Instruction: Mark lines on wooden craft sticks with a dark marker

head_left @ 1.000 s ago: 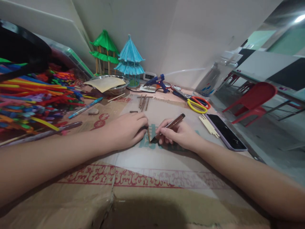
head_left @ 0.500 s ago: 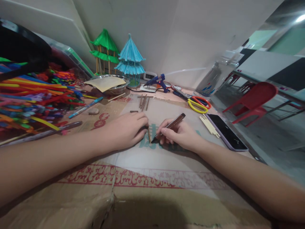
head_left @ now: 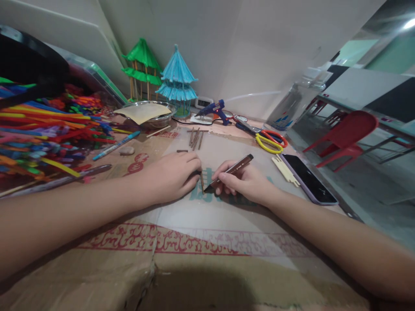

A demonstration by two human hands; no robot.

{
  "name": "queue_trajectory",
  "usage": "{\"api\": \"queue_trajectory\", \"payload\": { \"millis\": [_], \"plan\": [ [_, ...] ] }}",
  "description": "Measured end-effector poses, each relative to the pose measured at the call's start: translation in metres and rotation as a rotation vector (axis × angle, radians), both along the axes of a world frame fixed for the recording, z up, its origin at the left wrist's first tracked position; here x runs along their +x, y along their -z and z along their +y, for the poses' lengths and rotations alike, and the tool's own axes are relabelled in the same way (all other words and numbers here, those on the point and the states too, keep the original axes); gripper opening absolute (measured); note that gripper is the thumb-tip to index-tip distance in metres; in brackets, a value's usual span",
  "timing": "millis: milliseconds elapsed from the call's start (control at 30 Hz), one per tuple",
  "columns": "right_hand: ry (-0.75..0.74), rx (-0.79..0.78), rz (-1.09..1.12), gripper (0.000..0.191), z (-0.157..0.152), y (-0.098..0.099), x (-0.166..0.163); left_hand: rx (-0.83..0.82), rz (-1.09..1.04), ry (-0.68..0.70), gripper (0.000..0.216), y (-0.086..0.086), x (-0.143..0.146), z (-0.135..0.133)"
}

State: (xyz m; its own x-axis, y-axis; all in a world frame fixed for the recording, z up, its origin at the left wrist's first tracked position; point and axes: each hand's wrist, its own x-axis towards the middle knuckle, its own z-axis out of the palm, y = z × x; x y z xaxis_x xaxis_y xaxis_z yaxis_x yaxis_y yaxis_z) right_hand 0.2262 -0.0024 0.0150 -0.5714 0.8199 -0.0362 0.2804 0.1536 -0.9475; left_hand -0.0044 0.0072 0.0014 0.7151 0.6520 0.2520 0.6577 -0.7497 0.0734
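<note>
My right hand [head_left: 241, 178] is closed round a brown marker [head_left: 231, 172], its dark tip pointing down and left. The tip meets the lower end of a thin brown stick [head_left: 202, 181] or lies right beside it. Fingers curled, my left hand [head_left: 178, 175] rests on the board and pins the stick's upper end; its fingertips are partly hidden. Several brown sticks [head_left: 195, 139] lie beyond my hands, and a short dark piece [head_left: 182, 151] shows just behind my left hand.
Coloured pipe cleaners [head_left: 48, 138] pile up on the left. Green [head_left: 142, 65] and blue [head_left: 177, 77] model pavilions stand behind a glass bowl [head_left: 155, 123]. A glue gun [head_left: 215, 110], scissors [head_left: 269, 144], pale sticks [head_left: 285, 170] and a phone [head_left: 309, 179] lie toward the right.
The marker's tip has shifted slightly left against the stick's lower end, and the marker leans a little more. My left hand has barely moved.
</note>
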Motion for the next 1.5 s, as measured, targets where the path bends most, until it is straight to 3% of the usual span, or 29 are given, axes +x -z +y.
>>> {"api": "queue_trajectory", "payload": {
  "millis": [400,1033,1233,1500],
  "plan": [
    [0.061,0.021,0.011,0.024,0.0012,0.0033,-0.0009,0.022,0.039,-0.005,0.023,-0.0034,0.0006,-0.0021],
    [-0.037,0.006,0.026,0.027,0.0010,0.0024,0.0007,-0.001,0.025,0.000,0.027,-0.0032,0.0008,-0.0016],
    [0.042,0.022,0.013,0.025,0.0016,0.0044,-0.0001,-0.008,0.011,0.011,0.027,-0.0040,0.0016,-0.0018],
    [-0.017,0.003,0.020,0.026,0.0000,0.0028,0.0006,0.010,0.022,0.002,0.026,-0.0024,0.0004,-0.0015]
  ]
}}
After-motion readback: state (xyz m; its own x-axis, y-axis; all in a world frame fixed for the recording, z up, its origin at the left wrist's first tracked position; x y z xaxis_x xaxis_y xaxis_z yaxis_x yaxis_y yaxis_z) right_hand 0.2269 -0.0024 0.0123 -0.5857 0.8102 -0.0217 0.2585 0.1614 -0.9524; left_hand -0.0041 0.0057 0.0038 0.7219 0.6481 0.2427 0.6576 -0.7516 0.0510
